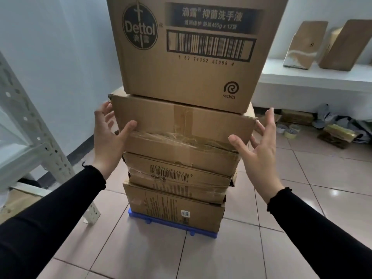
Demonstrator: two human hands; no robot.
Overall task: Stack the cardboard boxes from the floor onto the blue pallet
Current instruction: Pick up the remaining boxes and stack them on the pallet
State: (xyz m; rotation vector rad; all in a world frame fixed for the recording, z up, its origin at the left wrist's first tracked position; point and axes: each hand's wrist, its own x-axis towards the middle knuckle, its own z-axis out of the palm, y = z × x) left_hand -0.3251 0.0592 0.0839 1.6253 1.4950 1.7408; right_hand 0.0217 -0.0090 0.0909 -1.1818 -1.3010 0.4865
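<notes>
A stack of several cardboard boxes stands on the blue pallet [161, 222] on the tiled floor. The top one is a large Dettol box [191, 73]. Under it lies a wide taped box [181, 125], then a flatter box with a barcode [177, 178], then the bottom box [173, 206]. My left hand [109, 133] is at the left end of the wide taped box, thumb on its front face, fingers spread. My right hand [259, 143] is at its right end, thumb touching the front face, fingers spread and apart from the side.
A white metal shelf frame [40, 150] stands at the left. A white ledge [312, 77] at the back right carries two leaning cardboard boxes [304, 45]. Below it on the floor lie tape rolls [289, 129], flat cardboard and a bundle of cloth [338, 121].
</notes>
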